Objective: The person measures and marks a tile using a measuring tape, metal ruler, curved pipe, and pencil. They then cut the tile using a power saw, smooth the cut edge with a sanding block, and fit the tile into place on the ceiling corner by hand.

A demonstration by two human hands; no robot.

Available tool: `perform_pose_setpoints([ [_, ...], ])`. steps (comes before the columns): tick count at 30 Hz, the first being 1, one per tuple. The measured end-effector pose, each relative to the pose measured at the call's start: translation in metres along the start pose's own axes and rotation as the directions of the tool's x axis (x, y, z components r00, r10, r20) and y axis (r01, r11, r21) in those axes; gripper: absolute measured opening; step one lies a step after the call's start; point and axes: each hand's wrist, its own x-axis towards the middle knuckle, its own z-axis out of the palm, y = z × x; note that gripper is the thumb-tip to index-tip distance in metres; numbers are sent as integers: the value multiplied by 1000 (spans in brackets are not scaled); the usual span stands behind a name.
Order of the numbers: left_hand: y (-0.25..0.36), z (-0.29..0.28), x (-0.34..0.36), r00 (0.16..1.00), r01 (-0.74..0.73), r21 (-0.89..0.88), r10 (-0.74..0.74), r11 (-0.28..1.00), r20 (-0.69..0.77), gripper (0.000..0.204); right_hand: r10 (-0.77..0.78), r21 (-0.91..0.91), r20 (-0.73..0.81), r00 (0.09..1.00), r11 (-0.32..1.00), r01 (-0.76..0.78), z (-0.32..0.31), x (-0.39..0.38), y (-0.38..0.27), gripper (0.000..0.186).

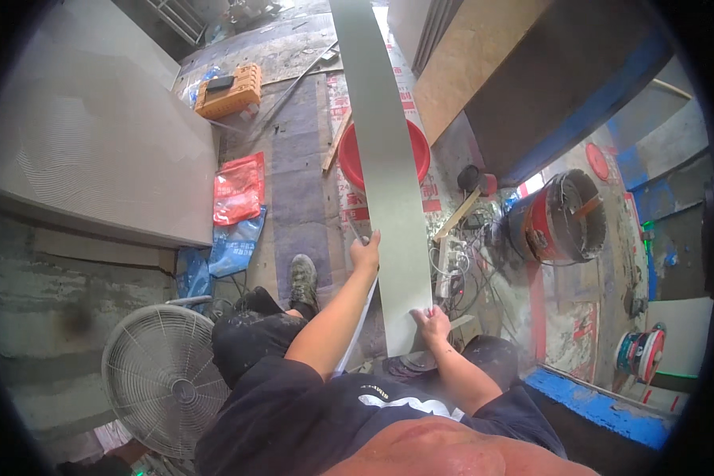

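A long, narrow pale board [393, 262] runs from my lap up to the top of the head view, over a red basin [353, 159]. My left hand [365, 252] is closed beside the board's left edge, with a thin metallic item at its fingers that I cannot make out clearly. A narrow pale strip lies below that hand along the board. My right hand [432, 325] grips the board's near right edge, thumb on its face. Dusty cables and power strips [452, 266] lie to the right of the board.
A white fan [184, 389] stands at lower left, beside a large grey panel [95, 135]. An orange case [230, 99] and red [238, 186] and blue bags [234, 246] lie on the floor. At right are a dirty bucket [563, 218], dark panels [555, 95] and paint pails [639, 353].
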Motion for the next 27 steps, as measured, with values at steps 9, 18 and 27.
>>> perform_pose_setpoints([
  [9, 159, 51, 82, 879, -445, 300, 475, 844, -33, 39, -8, -22, -58, 998, 1000, 7, 5, 14, -12, 74],
  [18, 261, 74, 262, 922, -384, 255, 353, 887, 159, 43, 4, -46, -73, 997, 999, -7, 22, 17, -13, 73],
  [27, 272, 122, 341, 905, -62, -195, 137, 979, 403, 49, -82, -302, -74, 994, 952, 56, 33, 34, -2, 60],
])
